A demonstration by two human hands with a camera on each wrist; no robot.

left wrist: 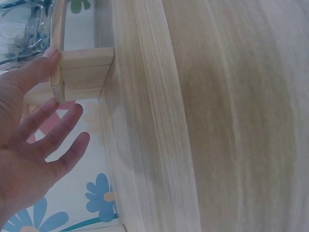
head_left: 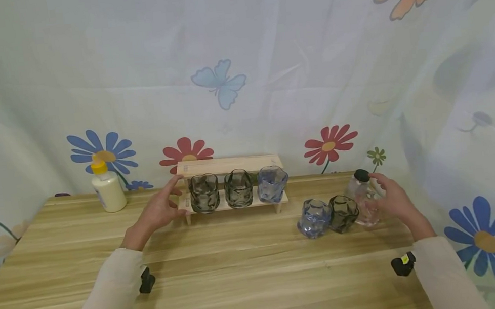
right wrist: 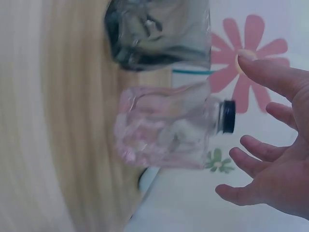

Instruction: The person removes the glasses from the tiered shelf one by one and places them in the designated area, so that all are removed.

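Observation:
A two-tier wooden rack (head_left: 230, 164) holds two dark glasses (head_left: 204, 194) and a blue glass (head_left: 272, 185) in a row. At its left end is my left hand (head_left: 158, 211); in the left wrist view that hand (left wrist: 34, 140) has its thumb and a fingertip at the wooden end piece (left wrist: 87, 72), other fingers spread. My right hand (head_left: 395, 200) is beside a clear bottle (head_left: 364, 202) with a black cap and pinkish contents. The right wrist view shows this hand (right wrist: 275, 145) with spread fingers, apart from the bottle (right wrist: 164, 130).
Left of the bottle, a blue glass (head_left: 314, 218) and a dark glass (head_left: 343, 213) stand side by side on the wooden table (head_left: 244, 287). A yellow-capped bottle (head_left: 109, 190) stands at the back left. Behind the table hangs a flowered curtain (head_left: 125, 46).

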